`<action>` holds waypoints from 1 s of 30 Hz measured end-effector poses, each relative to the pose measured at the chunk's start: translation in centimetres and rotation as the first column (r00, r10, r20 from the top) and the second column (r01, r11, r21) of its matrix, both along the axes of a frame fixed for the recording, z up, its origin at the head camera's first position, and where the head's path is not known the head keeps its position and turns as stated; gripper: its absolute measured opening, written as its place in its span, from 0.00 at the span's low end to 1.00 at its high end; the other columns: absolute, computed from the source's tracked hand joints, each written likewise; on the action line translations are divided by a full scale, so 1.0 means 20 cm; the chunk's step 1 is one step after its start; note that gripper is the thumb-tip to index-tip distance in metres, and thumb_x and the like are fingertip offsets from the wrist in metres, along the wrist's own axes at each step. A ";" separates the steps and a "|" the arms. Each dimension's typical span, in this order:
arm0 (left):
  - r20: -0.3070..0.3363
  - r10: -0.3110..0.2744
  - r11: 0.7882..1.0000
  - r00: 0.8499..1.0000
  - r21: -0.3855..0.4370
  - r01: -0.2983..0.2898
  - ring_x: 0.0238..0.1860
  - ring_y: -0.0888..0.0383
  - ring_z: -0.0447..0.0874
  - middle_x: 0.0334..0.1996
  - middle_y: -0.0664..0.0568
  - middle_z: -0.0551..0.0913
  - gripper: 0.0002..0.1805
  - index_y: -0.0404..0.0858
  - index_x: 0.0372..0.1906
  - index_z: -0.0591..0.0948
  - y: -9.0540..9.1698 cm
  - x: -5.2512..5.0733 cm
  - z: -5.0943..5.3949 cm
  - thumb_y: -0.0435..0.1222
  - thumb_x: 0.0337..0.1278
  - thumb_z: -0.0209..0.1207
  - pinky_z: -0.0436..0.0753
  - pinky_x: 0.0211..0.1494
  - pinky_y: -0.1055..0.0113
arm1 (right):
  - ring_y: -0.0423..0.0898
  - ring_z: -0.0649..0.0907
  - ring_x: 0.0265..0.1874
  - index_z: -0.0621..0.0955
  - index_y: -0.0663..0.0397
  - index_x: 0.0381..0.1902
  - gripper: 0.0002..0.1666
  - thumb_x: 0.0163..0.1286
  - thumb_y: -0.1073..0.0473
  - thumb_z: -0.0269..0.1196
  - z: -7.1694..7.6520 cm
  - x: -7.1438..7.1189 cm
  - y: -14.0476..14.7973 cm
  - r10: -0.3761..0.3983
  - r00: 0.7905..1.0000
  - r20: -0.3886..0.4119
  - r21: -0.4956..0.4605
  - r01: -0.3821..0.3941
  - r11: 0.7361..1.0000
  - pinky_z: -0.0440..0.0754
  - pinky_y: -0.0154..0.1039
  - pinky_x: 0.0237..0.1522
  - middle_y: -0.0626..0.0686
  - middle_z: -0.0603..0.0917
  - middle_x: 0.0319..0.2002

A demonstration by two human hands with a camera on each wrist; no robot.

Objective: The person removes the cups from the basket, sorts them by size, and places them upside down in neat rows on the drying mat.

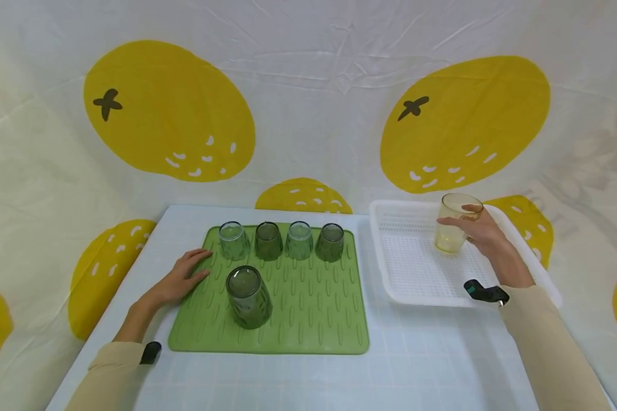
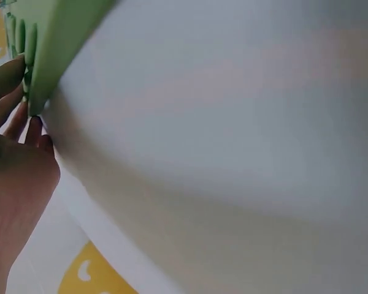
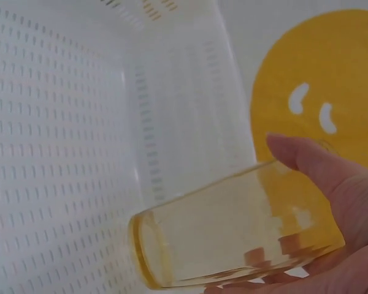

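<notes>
My right hand point(image 1: 482, 231) grips a yellow-tinted clear glass point(image 1: 449, 235) from its right side. In the head view the glass is upright within the white plastic basket point(image 1: 398, 297); whether its base touches the basket floor, I cannot tell. The right wrist view shows the thumb on one side of the glass point(image 3: 214, 226) and fingers on the other. At the left edge of the green ridged mat point(image 1: 308, 319), my left hand point(image 1: 180, 278) rests with its fingers extended on the surface. Nearest to it on the mat stands a tall dark grey-green glass point(image 1: 252, 305).
Several shorter glasses line the mat's back edge, pale green ones point(image 1: 233, 242) alternating with dark ones point(image 1: 268, 242). The mat and basket sit side by side on a pale checked table point(image 1: 308, 379). A curtain with large yellow fruit prints point(image 1: 319, 103) hangs behind.
</notes>
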State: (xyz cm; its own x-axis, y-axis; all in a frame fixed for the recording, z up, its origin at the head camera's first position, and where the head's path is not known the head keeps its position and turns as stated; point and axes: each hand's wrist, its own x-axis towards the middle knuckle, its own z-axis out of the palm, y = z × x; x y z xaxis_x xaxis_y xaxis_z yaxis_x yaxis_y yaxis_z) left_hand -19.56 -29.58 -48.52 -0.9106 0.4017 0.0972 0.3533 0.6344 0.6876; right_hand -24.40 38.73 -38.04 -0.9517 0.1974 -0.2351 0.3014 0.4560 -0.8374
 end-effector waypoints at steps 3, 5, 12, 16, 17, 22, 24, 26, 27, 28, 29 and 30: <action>0.011 0.032 0.999 0.999 -0.006 -0.032 0.72 0.23 0.53 0.70 0.22 0.60 0.26 0.20 0.70 0.66 0.00 0.00 0.02 0.30 0.76 0.55 0.56 0.70 0.26 | 0.69 0.53 0.77 0.41 0.64 0.82 0.69 0.66 0.41 0.73 0.02 0.01 -0.02 0.002 1.000 -0.029 -0.026 -0.002 1.000 0.50 0.73 0.73 0.70 0.49 0.79; 0.015 0.044 0.999 0.999 0.001 -0.044 0.71 0.24 0.57 0.69 0.22 0.62 0.25 0.20 0.70 0.67 0.00 0.00 0.03 0.30 0.76 0.55 0.59 0.70 0.28 | 0.69 0.55 0.75 0.42 0.63 0.81 0.69 0.65 0.40 0.73 0.03 0.03 -0.03 -0.004 0.999 -0.048 -0.035 0.002 0.999 0.52 0.71 0.73 0.70 0.51 0.78; 0.014 0.067 0.997 0.998 0.037 -0.067 0.67 0.26 0.66 0.66 0.22 0.69 0.25 0.18 0.70 0.66 0.03 0.01 0.08 0.30 0.77 0.53 0.68 0.67 0.33 | 0.68 0.60 0.71 0.44 0.63 0.81 0.65 0.68 0.40 0.71 0.06 0.09 -0.06 0.022 0.995 -0.097 -0.017 -0.024 1.000 0.56 0.69 0.73 0.71 0.54 0.76; 0.010 0.089 0.995 0.996 0.040 -0.090 0.64 0.27 0.71 0.62 0.23 0.73 0.25 0.19 0.70 0.66 0.06 0.03 0.13 0.30 0.78 0.52 0.73 0.64 0.34 | 0.66 0.62 0.68 0.45 0.63 0.81 0.63 0.69 0.41 0.70 0.07 0.12 -0.08 0.024 0.992 -0.127 -0.001 -0.024 1.000 0.60 0.69 0.71 0.69 0.57 0.74; 0.006 0.095 0.995 0.995 0.041 -0.095 0.63 0.28 0.72 0.61 0.23 0.74 0.24 0.19 0.70 0.66 0.06 0.03 0.14 0.30 0.79 0.52 0.74 0.63 0.35 | 0.64 0.63 0.67 0.46 0.63 0.81 0.62 0.69 0.41 0.70 0.07 0.13 -0.08 0.022 0.990 -0.137 -0.002 -0.023 1.000 0.62 0.68 0.70 0.67 0.60 0.72; -0.013 0.115 0.992 0.993 0.049 -0.114 0.61 0.31 0.76 0.59 0.26 0.78 0.24 0.21 0.71 0.67 0.09 0.03 0.18 0.32 0.80 0.51 0.76 0.62 0.37 | 0.47 0.69 0.56 0.49 0.58 0.79 0.58 0.69 0.41 0.70 0.08 0.16 -0.10 0.016 0.987 -0.162 -0.021 -0.020 1.000 0.66 0.60 0.66 0.50 0.68 0.59; -0.026 0.120 0.991 0.992 0.060 -0.119 0.61 0.32 0.76 0.58 0.27 0.78 0.24 0.22 0.71 0.67 0.10 0.03 0.19 0.32 0.80 0.51 0.76 0.62 0.37 | 0.43 0.70 0.54 0.51 0.56 0.79 0.55 0.70 0.42 0.69 0.08 0.18 -0.11 0.024 0.986 -0.163 -0.022 -0.028 0.999 0.67 0.59 0.65 0.48 0.70 0.58; -0.047 0.127 0.990 0.991 0.074 -0.123 0.60 0.32 0.76 0.58 0.27 0.79 0.24 0.23 0.71 0.68 0.12 0.03 0.21 0.32 0.80 0.51 0.77 0.62 0.37 | 0.41 0.71 0.54 0.52 0.54 0.78 0.52 0.70 0.43 0.69 0.09 0.19 -0.12 0.032 0.985 -0.172 -0.028 -0.037 0.999 0.68 0.54 0.63 0.48 0.70 0.59; -0.059 0.129 0.989 0.990 0.082 -0.124 0.60 0.33 0.77 0.58 0.28 0.79 0.24 0.23 0.71 0.69 0.13 0.04 0.22 0.32 0.80 0.51 0.77 0.61 0.37 | 0.40 0.71 0.54 0.53 0.54 0.78 0.52 0.71 0.44 0.69 0.09 0.20 -0.13 0.036 0.983 -0.178 -0.025 -0.041 0.999 0.69 0.51 0.61 0.49 0.70 0.60; -0.070 0.133 0.988 0.989 0.089 -0.126 0.60 0.33 0.77 0.58 0.28 0.79 0.23 0.23 0.71 0.69 0.15 0.04 0.23 0.32 0.80 0.51 0.77 0.61 0.37 | 0.40 0.70 0.54 0.54 0.53 0.77 0.50 0.71 0.44 0.69 0.10 0.21 -0.14 0.038 0.983 -0.182 -0.025 -0.043 0.999 0.70 0.48 0.59 0.49 0.69 0.60; -0.083 0.136 0.987 0.987 0.096 -0.128 0.59 0.34 0.78 0.58 0.28 0.79 0.23 0.24 0.70 0.70 0.16 0.04 0.24 0.32 0.80 0.51 0.77 0.60 0.38 | 0.39 0.70 0.54 0.54 0.52 0.77 0.50 0.71 0.44 0.69 0.10 0.22 -0.15 0.039 0.981 -0.188 -0.024 -0.045 0.999 0.71 0.44 0.57 0.49 0.69 0.61; -0.094 0.139 0.986 0.986 0.104 -0.129 0.58 0.35 0.78 0.58 0.28 0.80 0.23 0.24 0.70 0.71 0.17 0.04 0.25 0.32 0.80 0.51 0.78 0.60 0.38 | 0.39 0.70 0.54 0.55 0.51 0.77 0.49 0.71 0.44 0.69 0.10 0.22 -0.15 0.042 0.980 -0.194 -0.022 -0.047 0.999 0.71 0.41 0.56 0.48 0.68 0.61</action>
State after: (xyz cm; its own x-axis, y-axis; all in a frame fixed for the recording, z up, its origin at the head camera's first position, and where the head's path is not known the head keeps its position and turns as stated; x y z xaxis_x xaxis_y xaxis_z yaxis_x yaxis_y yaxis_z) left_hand -18.84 -26.22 -43.50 -0.9390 0.2607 0.2241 0.3403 0.6124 0.7136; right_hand -19.90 35.64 -36.04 -0.9874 0.1505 -0.0498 0.1123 0.4426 -0.8897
